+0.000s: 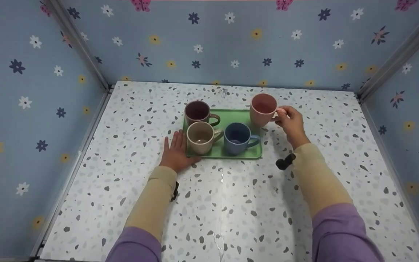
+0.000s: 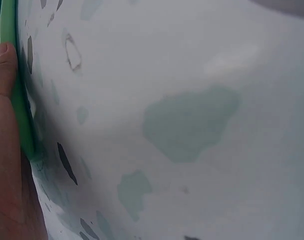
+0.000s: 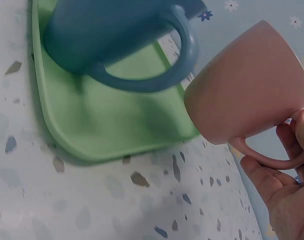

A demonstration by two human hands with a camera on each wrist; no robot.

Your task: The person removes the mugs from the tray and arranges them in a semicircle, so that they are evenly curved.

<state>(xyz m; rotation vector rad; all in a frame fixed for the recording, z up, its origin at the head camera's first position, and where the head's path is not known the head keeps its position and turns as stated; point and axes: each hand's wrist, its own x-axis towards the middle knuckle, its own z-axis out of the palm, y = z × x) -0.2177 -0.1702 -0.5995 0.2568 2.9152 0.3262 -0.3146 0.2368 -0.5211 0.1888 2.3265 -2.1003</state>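
My right hand [image 1: 292, 123] grips a pink mug [image 1: 262, 113] by its handle. The pink mug hangs over the far right corner of a green tray [image 1: 227, 115], and in the right wrist view its base shows above the tray's rim. Three mugs stand on the tray: a dark brown mug [image 1: 197, 112] at the far left, a beige mug [image 1: 200, 140] in front of it and a blue mug [image 1: 237, 139] at the near right. Against the tray's left end rests my left hand [image 1: 176, 153], fingers straight, thumb along the near rim.
The tray lies on a white speckled table [image 1: 238, 203]. Flower-patterned panels [image 1: 227, 40] rise behind the table and on both sides. A black wrist strap piece [image 1: 286, 162] sticks out from the right sleeve.
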